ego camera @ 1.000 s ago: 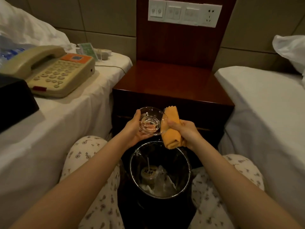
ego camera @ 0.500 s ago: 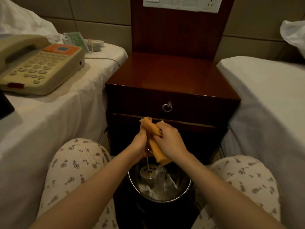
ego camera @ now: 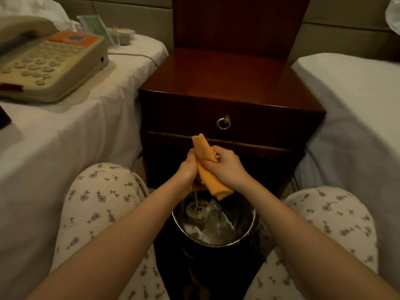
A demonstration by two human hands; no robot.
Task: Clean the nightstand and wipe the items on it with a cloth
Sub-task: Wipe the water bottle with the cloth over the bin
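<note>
The dark wooden nightstand [ego camera: 227, 83] stands between two beds, its top bare. In front of its drawer my hands meet over a bin. My right hand [ego camera: 225, 167] grips a folded orange cloth [ego camera: 207, 169] and presses it against a small clear glass dish [ego camera: 200, 182], which my left hand [ego camera: 187, 167] holds. The cloth and both hands hide nearly all of the dish; only a sliver of glass shows below them.
A metal-rimmed bin [ego camera: 249, 232] with litter stands between my knees under the hands. A beige telephone [ego camera: 47, 63] lies on the left bed, with a green card [ego camera: 97, 29] and a small dish behind it. A white bed [ego camera: 357, 118] is on the right. A ring pull [ego camera: 223, 123] hangs on the drawer.
One second ago the glass dish was held up in plain sight, the cloth beside it. The hands have since come together lower down, over the bin, with the cloth pressed onto the dish.
</note>
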